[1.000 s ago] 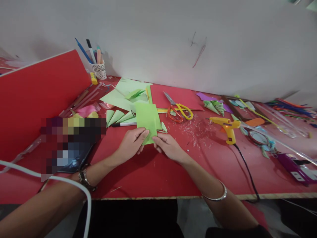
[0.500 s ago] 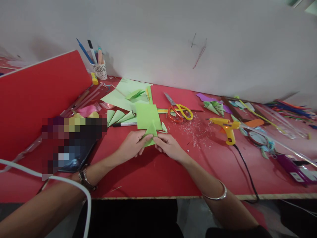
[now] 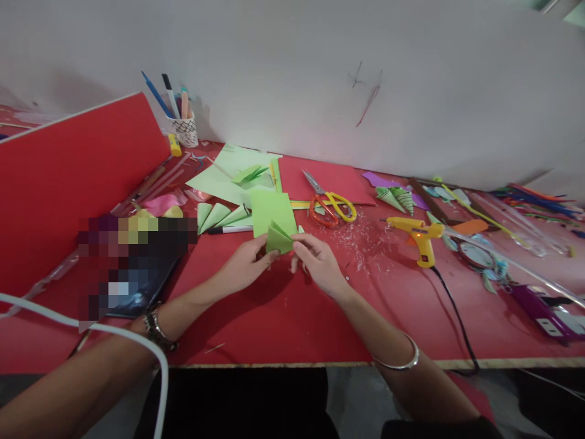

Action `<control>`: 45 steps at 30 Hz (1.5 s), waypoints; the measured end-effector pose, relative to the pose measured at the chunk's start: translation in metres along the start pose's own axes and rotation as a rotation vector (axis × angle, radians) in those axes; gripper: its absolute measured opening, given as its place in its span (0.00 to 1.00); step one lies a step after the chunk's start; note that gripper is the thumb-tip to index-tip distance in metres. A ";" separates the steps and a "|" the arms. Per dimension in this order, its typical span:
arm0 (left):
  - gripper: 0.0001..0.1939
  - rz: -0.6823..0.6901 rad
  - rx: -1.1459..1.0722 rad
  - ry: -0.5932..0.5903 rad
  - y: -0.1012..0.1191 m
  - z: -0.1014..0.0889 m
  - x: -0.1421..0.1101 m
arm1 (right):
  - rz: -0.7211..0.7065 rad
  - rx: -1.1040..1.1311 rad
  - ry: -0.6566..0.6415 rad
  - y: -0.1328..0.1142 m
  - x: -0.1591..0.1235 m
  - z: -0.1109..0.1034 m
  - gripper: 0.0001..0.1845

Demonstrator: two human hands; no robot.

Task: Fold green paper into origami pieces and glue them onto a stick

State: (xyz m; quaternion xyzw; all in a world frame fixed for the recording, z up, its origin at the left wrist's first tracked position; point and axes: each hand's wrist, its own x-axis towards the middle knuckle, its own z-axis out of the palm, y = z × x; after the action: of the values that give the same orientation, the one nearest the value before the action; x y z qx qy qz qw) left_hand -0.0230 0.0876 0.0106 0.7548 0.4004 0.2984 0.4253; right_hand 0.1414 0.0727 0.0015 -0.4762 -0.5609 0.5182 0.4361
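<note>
Between my hands is a small folded piece of green paper [image 3: 278, 240], its layers standing slightly apart at the top. My left hand [image 3: 249, 262] grips its left side with the thumb in front. At its right corner my right hand [image 3: 319, 261] pinches it between thumb and forefinger, the other fingers curled below. Just behind lies a flat green paper sheet [image 3: 273, 210], partly hidden by the folded piece. Light green paper cones [image 3: 217, 215] and a black-capped marker [image 3: 233, 230] rest to the left of that sheet.
Scissors [image 3: 326, 201] with red and yellow handles lie on red sheets [image 3: 292, 177]. A yellow glue gun [image 3: 420, 238] with a black cord stands to the right. Paper scraps are scattered nearby. A dark phone-like object [image 3: 146, 286], partly pixelated, and a pen cup [image 3: 185, 129] are at left.
The green paper has gone from a pointed, partly unfolded shape to a compact folded one, tilted. My right hand has shifted slightly right and up, its grip now at the paper's right corner.
</note>
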 end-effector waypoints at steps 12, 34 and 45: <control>0.09 0.256 0.139 0.088 -0.012 -0.003 0.001 | -0.126 0.049 -0.088 -0.002 -0.001 0.000 0.12; 0.30 -0.047 -0.058 0.121 -0.001 -0.001 0.000 | -0.201 -0.073 0.078 0.003 0.001 0.000 0.05; 0.19 -0.129 -0.078 -0.063 -0.006 0.000 0.002 | -0.161 -0.100 0.011 0.004 -0.001 0.001 0.11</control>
State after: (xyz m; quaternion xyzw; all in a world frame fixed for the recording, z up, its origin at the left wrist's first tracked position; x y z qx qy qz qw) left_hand -0.0241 0.0908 0.0057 0.7195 0.4227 0.2618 0.4849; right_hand 0.1410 0.0719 -0.0023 -0.4536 -0.6200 0.4501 0.4552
